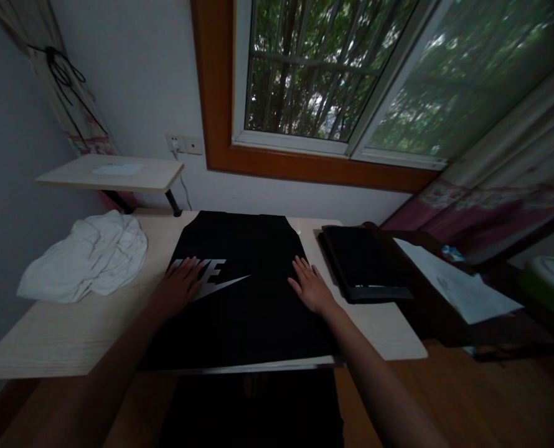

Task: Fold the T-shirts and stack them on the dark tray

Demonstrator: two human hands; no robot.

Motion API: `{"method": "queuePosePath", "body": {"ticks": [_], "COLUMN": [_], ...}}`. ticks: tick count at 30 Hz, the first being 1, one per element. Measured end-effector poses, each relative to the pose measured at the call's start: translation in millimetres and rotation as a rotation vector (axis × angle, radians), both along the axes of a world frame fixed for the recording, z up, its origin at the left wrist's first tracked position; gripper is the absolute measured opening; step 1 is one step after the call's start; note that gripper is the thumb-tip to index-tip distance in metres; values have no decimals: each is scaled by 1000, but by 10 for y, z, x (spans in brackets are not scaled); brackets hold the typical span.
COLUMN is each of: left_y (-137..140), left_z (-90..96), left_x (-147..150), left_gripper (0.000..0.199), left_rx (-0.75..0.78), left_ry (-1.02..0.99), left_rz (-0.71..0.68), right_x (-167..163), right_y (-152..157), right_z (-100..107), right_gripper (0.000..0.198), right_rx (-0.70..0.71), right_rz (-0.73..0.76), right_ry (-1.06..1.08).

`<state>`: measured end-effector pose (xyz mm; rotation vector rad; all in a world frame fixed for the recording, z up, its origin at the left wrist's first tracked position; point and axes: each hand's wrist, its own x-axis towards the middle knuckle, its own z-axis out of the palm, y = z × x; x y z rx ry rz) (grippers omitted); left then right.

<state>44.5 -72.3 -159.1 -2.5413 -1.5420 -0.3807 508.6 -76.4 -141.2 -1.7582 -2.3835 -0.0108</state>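
A black garment (253, 317) with a pale printed logo lies spread flat on the light wooden table (94, 336), reaching to its front edge. My left hand (182, 283) rests flat on its left side, over part of the printed letters, fingers stretched out. On the right side of the cloth lies my right hand (309, 286), palm down with fingers spread, near the garment's edge. Neither hand grips anything. Left of the garment is a crumpled white cloth (93, 255). To the right sits a neatly folded black stack (363, 261), perhaps clothing.
A small raised shelf (113, 174) with a paper on it stands at the back left. Behind the table are a wall socket (183, 144) with a cord and a window (323, 74). At right, a dark surface holds a white sheet (454, 280).
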Motion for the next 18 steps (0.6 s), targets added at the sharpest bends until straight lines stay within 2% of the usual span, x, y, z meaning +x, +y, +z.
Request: {"method": "queuePosePath", "body": {"ticks": [4, 9, 18], "left_y": [-149, -297, -313], "left_z": [-11, 13, 63], "left_x": [-113, -210, -269], "left_gripper": [57, 56, 52], "left_rx": [31, 4, -93], "left_ry": [21, 26, -120], "left_rz": [-19, 27, 56], "right_x": [77, 135, 203], "right_y": [-154, -275, -311], "right_z": [7, -7, -55], "right_gripper": [67, 66, 52], "right_rx": [-1, 18, 102], "right_rz": [-5, -27, -118], "right_ry": [-1, 13, 150]}}
